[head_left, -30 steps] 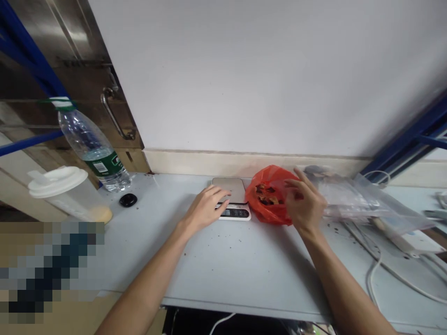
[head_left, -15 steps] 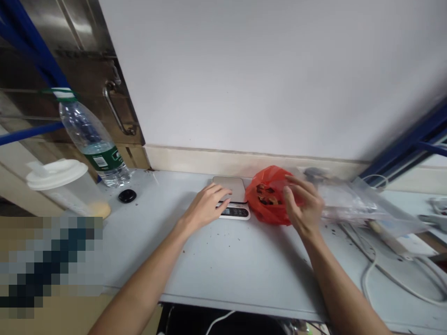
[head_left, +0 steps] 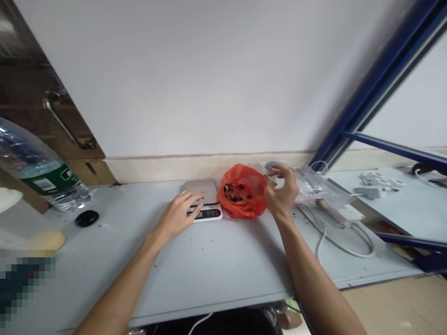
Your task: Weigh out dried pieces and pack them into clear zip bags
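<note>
Hands, two, bare. Left hand [head_left: 178, 211]: fingers loosely spread over the near left part of one flat white-rimmed digital scale [head_left: 200, 188] with a black display strip; contact unclear. Right hand [head_left: 283, 193]: thumb and fingers bent in a narrow curve, cannot tell if anything is held. One crumpled red plastic bag [head_left: 244, 211] sits just left of the right fingers, mouth open, several dark brown dried pieces [head_left: 237, 192] inside, too jumbled to count. One glossy black oval object [head_left: 87, 218] lies well left of the left fingers.
</note>
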`<state>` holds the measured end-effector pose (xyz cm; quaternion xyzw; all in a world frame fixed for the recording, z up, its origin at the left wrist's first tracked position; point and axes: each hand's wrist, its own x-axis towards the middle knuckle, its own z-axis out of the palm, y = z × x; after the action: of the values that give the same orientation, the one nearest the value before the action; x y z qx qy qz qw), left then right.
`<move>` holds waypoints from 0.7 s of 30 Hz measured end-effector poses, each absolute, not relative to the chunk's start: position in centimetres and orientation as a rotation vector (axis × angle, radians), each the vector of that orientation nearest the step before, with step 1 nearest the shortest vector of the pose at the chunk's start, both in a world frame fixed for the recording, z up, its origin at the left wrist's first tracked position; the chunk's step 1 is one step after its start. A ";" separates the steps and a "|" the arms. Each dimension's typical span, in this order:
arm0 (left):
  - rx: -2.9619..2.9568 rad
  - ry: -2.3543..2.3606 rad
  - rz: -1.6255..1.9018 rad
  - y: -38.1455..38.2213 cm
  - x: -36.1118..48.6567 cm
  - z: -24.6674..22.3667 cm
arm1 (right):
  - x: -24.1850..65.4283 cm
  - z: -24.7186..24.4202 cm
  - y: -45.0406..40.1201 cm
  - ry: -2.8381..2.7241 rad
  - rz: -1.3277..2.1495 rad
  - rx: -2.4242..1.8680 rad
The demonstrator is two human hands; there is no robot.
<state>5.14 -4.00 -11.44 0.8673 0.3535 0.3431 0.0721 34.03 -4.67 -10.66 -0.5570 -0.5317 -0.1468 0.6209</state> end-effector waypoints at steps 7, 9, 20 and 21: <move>2.606 1.066 1.040 -4.4 5.7 -11.3 | 37.3 -10.4 -4.9 -0.991 -0.387 -1.362; 2.614 1.065 1.041 -4.5 5.8 -11.3 | 38.2 -10.5 -5.0 -0.947 -0.387 -1.383; 2.614 1.061 1.027 -4.8 6.2 -11.2 | 39.9 -13.5 -3.0 -1.027 -0.647 -1.648; 2.617 1.055 1.029 -4.8 6.2 -11.2 | 40.1 -13.9 -2.8 -1.043 -0.625 -1.663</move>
<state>6.23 -4.76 -11.23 0.8692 0.3505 0.3419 0.0689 40.10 -2.78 -13.94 -0.6919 -0.4342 -0.2602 0.5148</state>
